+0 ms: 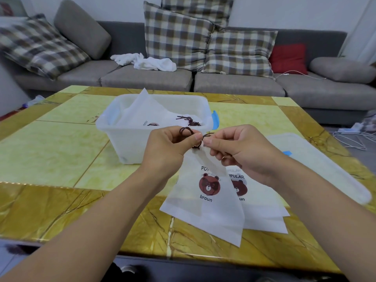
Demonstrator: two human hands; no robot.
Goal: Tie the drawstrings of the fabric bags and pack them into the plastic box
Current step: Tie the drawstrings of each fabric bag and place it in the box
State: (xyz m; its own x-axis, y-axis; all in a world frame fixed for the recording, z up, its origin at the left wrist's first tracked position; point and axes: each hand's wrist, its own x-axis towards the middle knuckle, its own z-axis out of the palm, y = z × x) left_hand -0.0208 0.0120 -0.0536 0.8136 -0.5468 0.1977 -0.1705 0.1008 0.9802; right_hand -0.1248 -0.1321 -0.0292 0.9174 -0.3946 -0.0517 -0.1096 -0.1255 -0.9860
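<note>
A white fabric bag (205,202) printed with a brown bear hangs from both hands above the table, its neck gathered. My left hand (168,149) pinches a loop of its dark brown drawstring (186,132). My right hand (242,151) pinches the other end of the same cord close beside it. Under the hanging bag, more bear-printed bags (264,212) lie flat on the table. Behind my hands stands the translucent plastic box (126,143), holding fabric bags (146,112) with knotted brown cords.
The box's lid (317,161) with a blue clip lies on the table at the right. The yellow and gold marble table (50,151) stretches left of the box. A grey sofa (142,78) with checked cushions stands behind, and cables (354,139) lie on the floor at right.
</note>
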